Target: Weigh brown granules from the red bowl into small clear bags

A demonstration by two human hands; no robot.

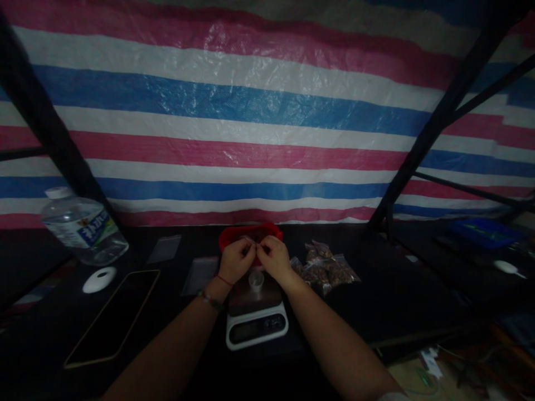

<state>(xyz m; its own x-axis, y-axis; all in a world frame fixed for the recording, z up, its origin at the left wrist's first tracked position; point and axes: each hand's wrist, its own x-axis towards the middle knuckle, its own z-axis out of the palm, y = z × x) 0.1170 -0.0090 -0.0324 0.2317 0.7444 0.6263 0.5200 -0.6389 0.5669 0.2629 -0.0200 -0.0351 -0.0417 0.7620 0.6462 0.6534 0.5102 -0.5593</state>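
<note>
My left hand [238, 259] and my right hand [273, 256] meet fingertip to fingertip over the near side of a red container [228, 234]. Both pinch what looks like a small clear plastic bag [248, 239], mostly hidden by the fingers. Below them, a small clear cup [256, 280] stands on the plate of a white digital scale [257, 328]. Filled bags of small brown pieces [320, 270] lie in a pile right of my right hand. Flat clear bags [200, 276] rest on the left, beside my left wrist.
Another clear bag [164, 249] lies farther left. A phone [115, 317], a white mouse-shaped object [99, 279] and a large clear bottle [86, 225] occupy the left side. Dark metal posts [412, 150] flank a striped plastic sheet [251, 150] behind the table. A blue tray [485, 233] sits far right.
</note>
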